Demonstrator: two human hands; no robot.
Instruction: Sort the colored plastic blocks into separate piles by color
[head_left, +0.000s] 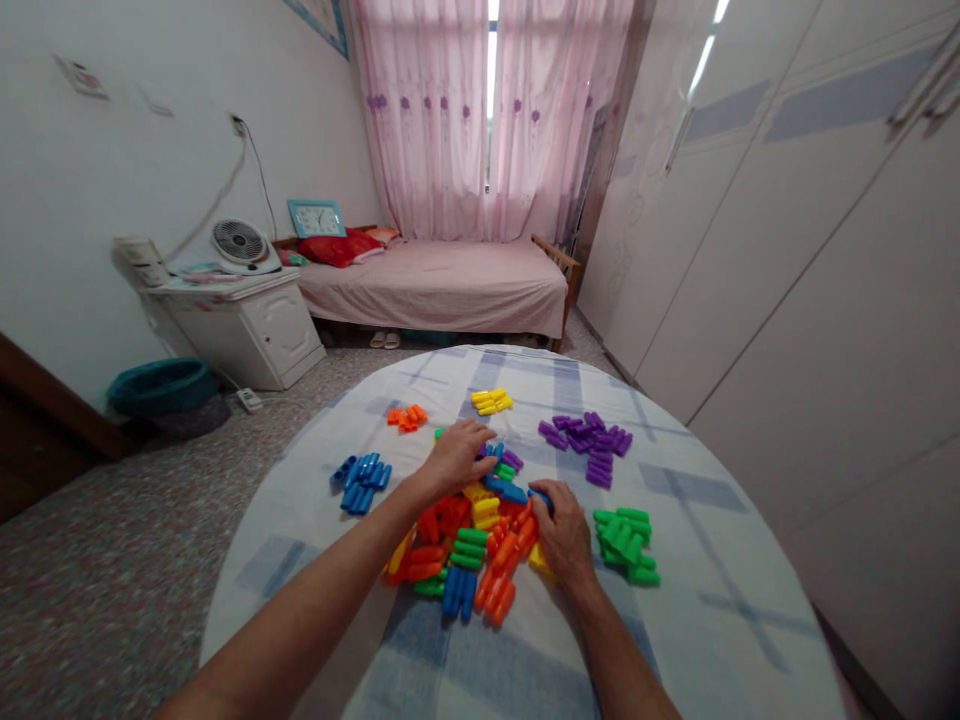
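A mixed heap of bullet-shaped plastic building pieces lies in the middle of the round table, with orange pieces (504, 560), green pieces (469, 549), blue pieces (459, 594) and yellow pieces (486, 513) showing. Over the far side of this heap reaches my left hand (459, 456), fingers apart, close to some blue pieces; whether it touches them I cannot tell. At the heap's right edge, my right hand (564, 530) has its fingers curled round a blue plastic piece (540, 497), which they partly hide.
Around the heap lie single-colour groups: blue (363, 482), orange (407, 417), yellow (492, 402), purple (589, 436) and green (625, 543). A checked cloth (480, 670) covers the table. Beyond stand a bed (450, 280), a white cabinet (277, 330) and a tall wardrobe (750, 230).
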